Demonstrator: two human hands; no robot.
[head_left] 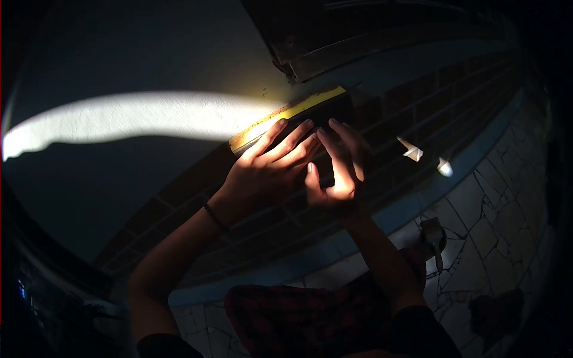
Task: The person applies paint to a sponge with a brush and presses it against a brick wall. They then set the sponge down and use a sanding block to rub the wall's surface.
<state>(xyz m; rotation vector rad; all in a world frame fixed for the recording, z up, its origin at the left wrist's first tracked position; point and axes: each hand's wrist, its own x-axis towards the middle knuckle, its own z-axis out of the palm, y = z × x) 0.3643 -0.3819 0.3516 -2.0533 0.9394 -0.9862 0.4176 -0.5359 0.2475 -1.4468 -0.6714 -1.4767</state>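
A long block with a yellow, brown-speckled edge (289,116) and a dark face lies slanted against the wall, rising to the right; it looks like a sponge float. My left hand (268,164) lies over the block's lower left part, its fingers stretched and spread on the dark face. A dark beaded bracelet (215,216) circles that wrist. Beside it, my right hand (337,170) has its fingers apart and slightly bent near the block's right half, with the thumb raised. Deep shadow hides whether the right fingertips touch it.
A pale wall (149,113) with a sunlit strip meets dark brick-patterned tiles (418,119). A dark frame (334,59) juts out above. On the cracked-stone floor (495,227) stands a small container-like thing (433,232) with a handle-like piece. Shadow covers much of the scene.
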